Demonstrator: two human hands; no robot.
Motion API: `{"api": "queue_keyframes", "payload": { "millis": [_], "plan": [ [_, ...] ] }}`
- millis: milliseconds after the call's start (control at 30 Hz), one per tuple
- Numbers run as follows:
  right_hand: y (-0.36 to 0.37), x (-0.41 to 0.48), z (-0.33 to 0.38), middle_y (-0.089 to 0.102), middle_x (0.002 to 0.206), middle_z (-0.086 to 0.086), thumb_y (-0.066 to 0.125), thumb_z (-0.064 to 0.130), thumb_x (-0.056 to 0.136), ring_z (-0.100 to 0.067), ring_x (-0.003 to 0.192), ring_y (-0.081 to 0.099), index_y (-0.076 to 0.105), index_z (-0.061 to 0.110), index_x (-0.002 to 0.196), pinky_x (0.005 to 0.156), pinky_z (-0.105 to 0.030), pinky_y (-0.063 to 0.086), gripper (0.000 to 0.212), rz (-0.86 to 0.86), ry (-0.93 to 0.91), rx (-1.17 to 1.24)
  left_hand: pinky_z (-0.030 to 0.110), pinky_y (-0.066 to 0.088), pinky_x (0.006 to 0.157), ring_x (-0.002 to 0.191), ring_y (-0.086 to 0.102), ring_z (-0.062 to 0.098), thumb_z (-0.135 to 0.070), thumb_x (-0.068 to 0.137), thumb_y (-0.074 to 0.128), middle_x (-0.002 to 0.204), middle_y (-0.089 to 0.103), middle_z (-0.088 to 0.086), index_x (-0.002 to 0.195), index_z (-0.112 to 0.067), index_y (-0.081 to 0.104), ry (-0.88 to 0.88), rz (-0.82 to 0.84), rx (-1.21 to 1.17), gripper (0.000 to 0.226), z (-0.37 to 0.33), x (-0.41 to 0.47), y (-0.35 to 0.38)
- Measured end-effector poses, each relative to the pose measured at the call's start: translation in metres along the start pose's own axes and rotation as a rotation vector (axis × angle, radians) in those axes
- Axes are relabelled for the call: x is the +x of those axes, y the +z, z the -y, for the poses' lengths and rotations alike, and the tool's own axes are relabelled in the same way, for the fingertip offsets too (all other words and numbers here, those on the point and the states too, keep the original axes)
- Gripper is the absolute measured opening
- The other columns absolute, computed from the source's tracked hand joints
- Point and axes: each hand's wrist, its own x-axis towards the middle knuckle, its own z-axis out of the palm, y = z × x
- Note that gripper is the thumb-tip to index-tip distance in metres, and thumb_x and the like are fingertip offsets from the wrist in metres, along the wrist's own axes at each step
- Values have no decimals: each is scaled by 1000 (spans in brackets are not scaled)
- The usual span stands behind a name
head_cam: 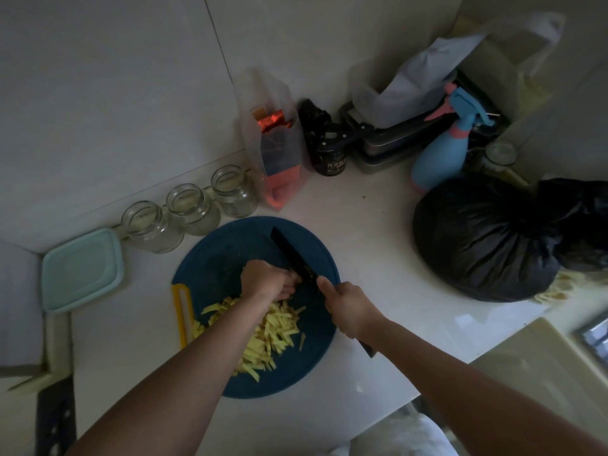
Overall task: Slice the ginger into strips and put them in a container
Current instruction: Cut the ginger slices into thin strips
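The cutting board [230, 245] lies on the counter [378, 258], with ginger strips [263, 334] heaped on its near half. Over its middle the left hand [266, 279] sits just left of the knife [289, 255], which the right hand [352, 311] holds. Three jars [192, 207] stand behind the board, a container [82, 269] lies to its left, and a bag [483, 238] lies well to its right.

glass jars [192, 205]: 3
knife [289, 255]: 1
blue board [227, 248]: 1
lidded tub [82, 269]: 1
spray bottle [439, 156]: 1
black bags [483, 238]: 2 (one partly cropped)
ginger strips [266, 337]: uncountable heap
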Motion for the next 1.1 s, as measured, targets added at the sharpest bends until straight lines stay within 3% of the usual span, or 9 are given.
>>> {"api": "queue_keyframes", "payload": {
  "millis": [100, 267, 667, 967, 1100],
  "plan": [
    [-1, -10, -7, 45, 58, -1, 35, 60, 95, -7, 39, 40, 47, 12, 70, 41, -21, 35, 55, 57, 46, 155, 19, 51, 48, 60, 59, 18, -5, 85, 69, 67, 60, 12, 68, -3, 55, -22, 20, 31, 22, 0, -2, -6],
    [-2, -18, -14, 41, 53, 3, 38, 58, 95, -5, 35, 34, 46, 12, 69, 38, -19, 30, 53, 59, 12, 205, 14, 48, 40, 59, 59, 16, -7, 84, 70, 66, 60, 11, 67, -1, 58, -16, 51, 11, 22, 1, -3, -9],
    [4, -23, -14, 48, 66, -6, 32, 58, 96, -15, 58, 44, 49, 9, 72, 61, -31, 38, 57, -3, -84, 8, 18, 52, 44, 59, 61, 19, -2, 81, 71, 66, 61, 14, 68, 1, 58, -14, 44, 14, 19, -3, -10, -8],
    [0, -24, -7, 46, 61, -2, 29, 53, 99, -12, 55, 44, 47, 11, 66, 56, -25, 36, 56, -16, -108, -128, 18, 50, 44, 59, 59, 18, -3, 82, 71, 65, 60, 13, 71, 3, 59, -23, 56, 27, 18, -5, -12, -7],
    [9, -25, -8, 51, 64, -5, 26, 55, 99, -21, 60, 51, 47, 12, 65, 62, -37, 44, 58, -81, -156, -271, 25, 54, 57, 58, 58, 20, 3, 88, 60, 65, 58, 15, 70, 6, 58, -56, 52, 29, 18, -5, -7, -6]
  ]
}}
